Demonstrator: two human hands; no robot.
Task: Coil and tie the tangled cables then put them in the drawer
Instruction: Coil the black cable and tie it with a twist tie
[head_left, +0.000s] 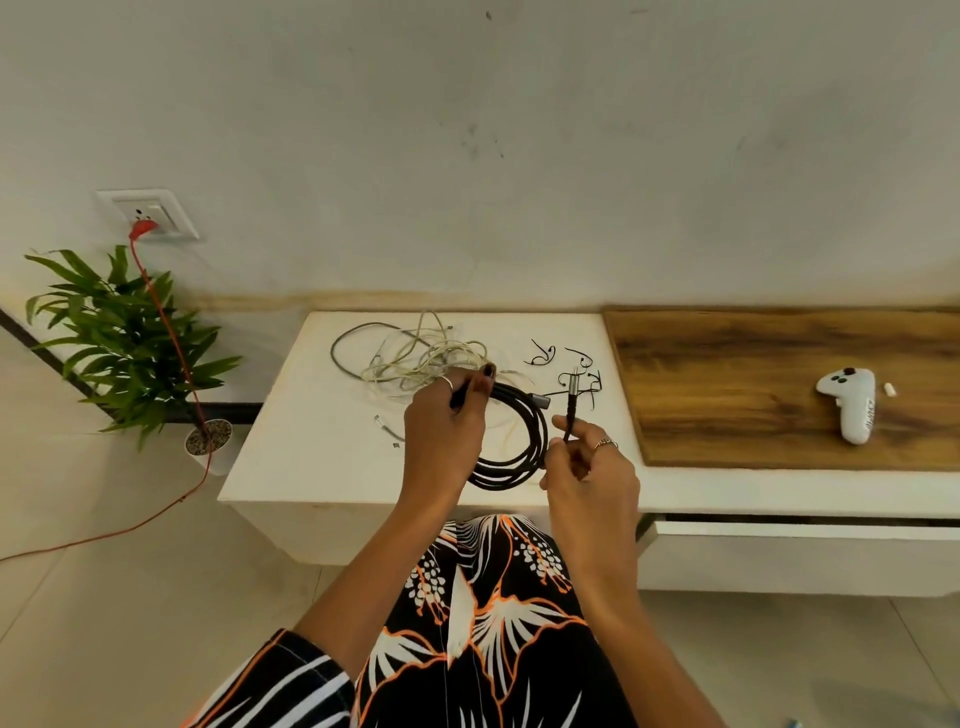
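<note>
A black cable (524, 441) is wound into a round coil above the white table (311, 441). My left hand (441, 431) grips the coil at its top. My right hand (587, 467) pinches the cable's free end, whose silver plug (573, 387) points upward. Behind the hands a tangle of white and grey cables (415, 358) lies on the table. Several black twist ties (566, 369) are scattered to the right of the tangle. Under the wooden top, a white drawer (800, 530) stands slightly open at the right.
A white game controller (852, 405) and a small white piece (890, 388) lie on the wooden board (727, 395) at right. A potted plant (130, 343) stands on the floor at left. A red cord (166, 332) runs from the wall socket (150, 213) down across the floor.
</note>
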